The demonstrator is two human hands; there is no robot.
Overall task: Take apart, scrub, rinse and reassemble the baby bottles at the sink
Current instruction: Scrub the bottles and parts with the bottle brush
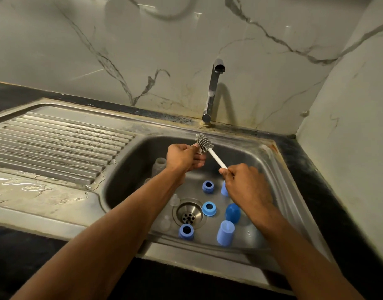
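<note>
Steel sink (279,169) with its ribbed drainboard (56,144) on the left takes up most of the view, set in a dark counter (311,180); the tap (212,94) stands at the far edge and no water can be seen running. The bottles are already apart: a clear bottle body (159,166) stands at the far left of the basin, three blue collar rings (208,186) (209,208) (186,231) and blue caps (225,233) (233,212) lie around the drain (189,214), and clear teats (175,200) sit just left of it. So the scrubbing step is in hand. The right hand (246,185) has its fingers pinched round the white handle of the bottle brush (204,142), whose grey head is raised over the far side of the basin. The left hand (184,158) is curled round something small and pale pressed against the bristles; what it is cannot be told. Next, probably, comes working the bristles over that piece, then setting it aside and picking another part from the basin floor.
</note>
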